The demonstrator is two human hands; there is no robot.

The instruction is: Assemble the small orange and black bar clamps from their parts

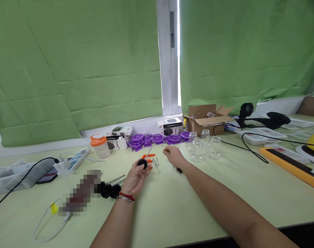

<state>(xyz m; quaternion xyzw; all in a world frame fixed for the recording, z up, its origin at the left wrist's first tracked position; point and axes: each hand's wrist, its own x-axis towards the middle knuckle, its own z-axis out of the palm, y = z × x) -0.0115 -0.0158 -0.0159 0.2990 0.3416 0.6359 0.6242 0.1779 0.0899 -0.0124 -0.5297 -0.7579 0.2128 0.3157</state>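
My left hand (134, 179) is closed on a black round knob with a metal rod (143, 164), the rod pointing up and away. Beyond it lie orange clips (148, 160) and several loose screws (157, 164). My right hand (174, 155) hovers over the table, fingers pinched together; whatever they hold, if anything, is too small to make out. Small black parts (179, 169) show partly beneath my right wrist. More black knobs with rods (107, 190) rest left of my left hand.
Purple plastic wheels (157, 138) line the back, near printed boxes (169, 128). Clear glass jars (197, 146) stand right of my right hand, before an open cardboard box (208, 120). An orange-lidded cup (100, 147), power strip (78, 159) and cables sit at left.
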